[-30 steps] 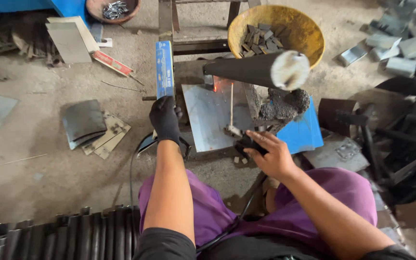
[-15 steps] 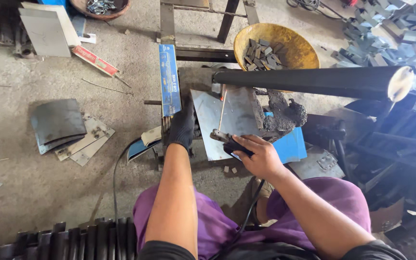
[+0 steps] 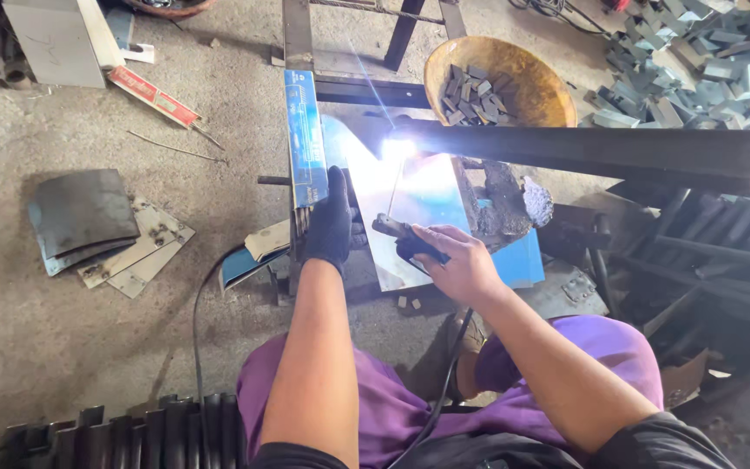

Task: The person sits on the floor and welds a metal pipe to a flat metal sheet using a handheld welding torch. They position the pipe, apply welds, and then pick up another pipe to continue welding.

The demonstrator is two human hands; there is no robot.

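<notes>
Head view, welding at floor level. Landmark: metal plate (image 3: 410, 217), flat, lit by arc glare.

Right hand (image 3: 460, 265), bare, closed around welding electrode holder (image 3: 403, 239), over plate's near right part; rod running up to bright arc (image 3: 398, 149) at plate's far edge, beneath long dark pipe (image 3: 601, 149).

Left hand (image 3: 330, 221), in black glove, fingers curled, just left of plate, against blue electrode box (image 3: 305, 137); grip on anything not discernible.

Behind plate: yellow basin (image 3: 531, 95) with small metal pieces. Far left of plate: dark bent sheets (image 3: 84, 217). Black cable (image 3: 444, 391) trailing from holder over purple trousers (image 3: 392, 408).
</notes>
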